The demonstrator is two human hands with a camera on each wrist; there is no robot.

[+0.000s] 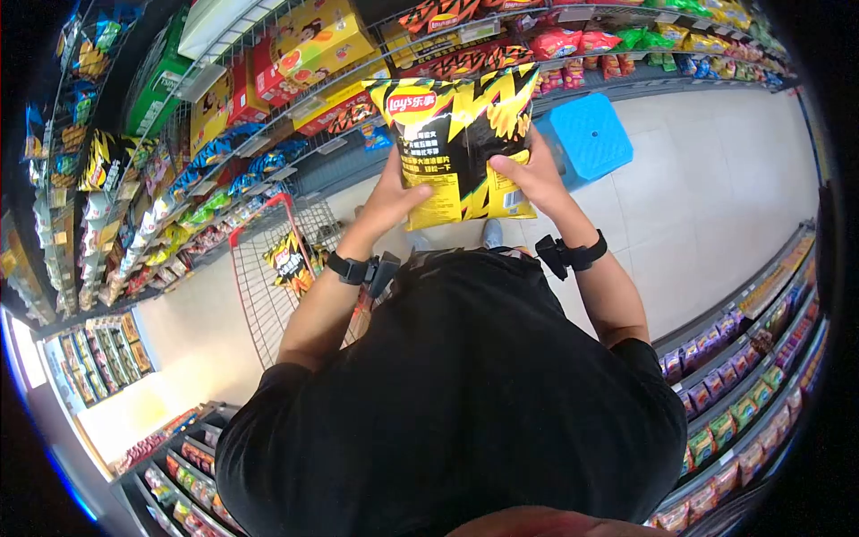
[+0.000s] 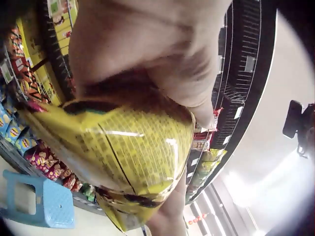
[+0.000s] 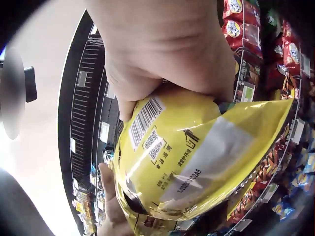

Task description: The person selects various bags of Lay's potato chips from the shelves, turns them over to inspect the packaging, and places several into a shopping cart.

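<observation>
A large yellow and black Lay's chip bag (image 1: 456,143) is held upright in front of my chest, its printed back toward me. My left hand (image 1: 394,192) grips its left edge, thumb across the back panel. My right hand (image 1: 528,174) grips its right edge near the barcode. The left wrist view shows the bag (image 2: 133,157) just below the palm (image 2: 147,44). In the right wrist view the bag (image 3: 197,157) fills the middle under my right hand (image 3: 167,49), and fingertips (image 3: 110,196) of the other hand show at its far side.
A red-rimmed wire shopping cart (image 1: 268,268) stands at my left with another chip bag (image 1: 291,259) inside. A blue plastic stool (image 1: 586,134) sits on the tiled floor ahead. Snack shelves (image 1: 224,116) line the aisle's left and far side, more shelves (image 1: 752,358) on the right.
</observation>
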